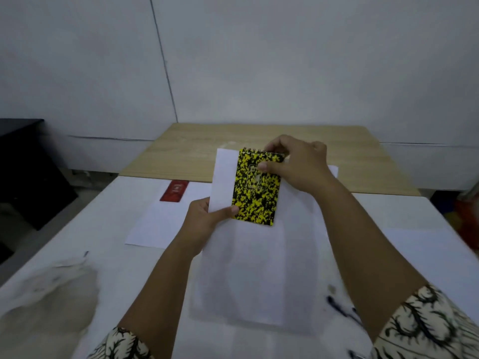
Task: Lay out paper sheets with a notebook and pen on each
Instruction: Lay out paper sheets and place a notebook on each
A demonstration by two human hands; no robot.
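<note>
A yellow-and-black spiral notebook (256, 189) is held up in front of me over the white table (108, 255). My right hand (298, 164) grips its top right corner by the spiral. My left hand (204, 218) pinches its lower left corner together with a white paper sheet (224, 177) behind it. A larger paper sheet (256, 275) lies flat below the notebook. Another sheet (158, 221) lies to the left with a red notebook (174, 190) on its far end. Dark pens (339, 307) lie blurred at the lower right.
A wooden table (197, 146) stands beyond the white one, against a grey wall. A dark cabinet (23, 172) is at the far left. Crumpled pale fabric or plastic (49, 288) rests on the near left of the table. Colourful items (466, 216) sit at the right edge.
</note>
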